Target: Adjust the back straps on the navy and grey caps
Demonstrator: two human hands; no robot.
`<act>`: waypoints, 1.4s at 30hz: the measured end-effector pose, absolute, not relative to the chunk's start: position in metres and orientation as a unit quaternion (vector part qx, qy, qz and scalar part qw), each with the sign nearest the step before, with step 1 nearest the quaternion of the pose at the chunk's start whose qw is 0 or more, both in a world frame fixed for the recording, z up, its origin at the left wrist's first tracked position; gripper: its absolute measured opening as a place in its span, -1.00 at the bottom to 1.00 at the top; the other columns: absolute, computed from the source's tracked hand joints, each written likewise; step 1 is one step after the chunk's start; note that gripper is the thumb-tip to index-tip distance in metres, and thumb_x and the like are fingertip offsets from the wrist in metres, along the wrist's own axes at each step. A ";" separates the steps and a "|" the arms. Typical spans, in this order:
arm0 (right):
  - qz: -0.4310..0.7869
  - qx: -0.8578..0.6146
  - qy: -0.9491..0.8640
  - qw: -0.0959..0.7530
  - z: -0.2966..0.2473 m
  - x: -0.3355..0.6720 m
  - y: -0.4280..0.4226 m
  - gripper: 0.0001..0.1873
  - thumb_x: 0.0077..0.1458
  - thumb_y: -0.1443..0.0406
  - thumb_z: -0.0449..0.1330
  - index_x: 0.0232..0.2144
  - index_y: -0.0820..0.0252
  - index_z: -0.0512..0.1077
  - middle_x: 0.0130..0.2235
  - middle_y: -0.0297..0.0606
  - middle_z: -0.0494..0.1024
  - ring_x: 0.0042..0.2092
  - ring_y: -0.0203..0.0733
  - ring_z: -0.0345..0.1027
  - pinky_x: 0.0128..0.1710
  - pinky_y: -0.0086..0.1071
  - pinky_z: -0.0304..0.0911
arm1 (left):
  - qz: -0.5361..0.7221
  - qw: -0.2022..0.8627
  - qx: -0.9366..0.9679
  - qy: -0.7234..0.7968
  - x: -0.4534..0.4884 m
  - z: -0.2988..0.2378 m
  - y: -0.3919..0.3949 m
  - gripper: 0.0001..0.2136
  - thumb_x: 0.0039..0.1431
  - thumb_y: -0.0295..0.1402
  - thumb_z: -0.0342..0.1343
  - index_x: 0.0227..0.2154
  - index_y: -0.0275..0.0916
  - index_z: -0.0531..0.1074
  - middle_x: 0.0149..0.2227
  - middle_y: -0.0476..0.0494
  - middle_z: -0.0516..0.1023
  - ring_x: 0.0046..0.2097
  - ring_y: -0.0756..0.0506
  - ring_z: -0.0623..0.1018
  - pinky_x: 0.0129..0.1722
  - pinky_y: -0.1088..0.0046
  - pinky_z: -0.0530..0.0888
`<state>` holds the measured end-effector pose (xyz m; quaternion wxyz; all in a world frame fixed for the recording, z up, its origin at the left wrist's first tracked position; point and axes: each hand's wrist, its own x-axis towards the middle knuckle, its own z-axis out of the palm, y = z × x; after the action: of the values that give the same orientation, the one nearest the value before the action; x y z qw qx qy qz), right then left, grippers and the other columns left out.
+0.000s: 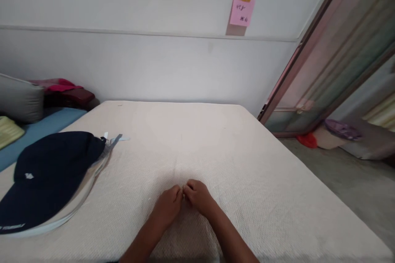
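White wall (154, 68) panels close off the room at twelve o'clock from my hands, beyond the broad surface spread with a cream woven cover (271, 205). Starting at the left, a grey cushion (21, 98) leans at ten o'clock. At nine lies my navy baseball cap (55, 172), resting over something with a white rim, its brim angled back toward me.

Next comes my left hand (169, 204), fingers curled closed, just above or against the cover. Its fingertips meet those of my right hand (197, 197), curled shut likewise. Whether they pinch the weave or some tiny pale bit, I cannot tell. I judge the step in hand to be a fine two-handed pinch; the next move would call for steady wrists and a light fingertip grip.

Farther right, a pink sticky note (242, 11) is taped at one o'clock, and a purple-rimmed bin (327, 137) stands on the floor at two.
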<state>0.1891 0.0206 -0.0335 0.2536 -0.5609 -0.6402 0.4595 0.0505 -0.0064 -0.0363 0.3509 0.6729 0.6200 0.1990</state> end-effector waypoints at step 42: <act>0.633 -0.402 -0.471 0.464 0.039 0.191 0.005 -0.25 0.06 -0.26 -0.25 -0.61 0.22 0.33 -0.69 -0.38 0.20 -0.67 -0.38 0.01 -0.63 -0.45 -0.06 | 0.466 0.575 0.427 0.519 -0.001 0.036 -0.035 -0.33 0.11 0.19 -0.48 -0.57 -0.25 0.31 -0.71 0.06 0.21 -0.68 0.07 0.14 -0.66 0.52 0.06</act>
<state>0.1910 0.0054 0.0393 0.4642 -0.4023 -0.4711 0.6331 -0.0006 -0.0355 0.0360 0.5748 0.4268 0.5194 0.4665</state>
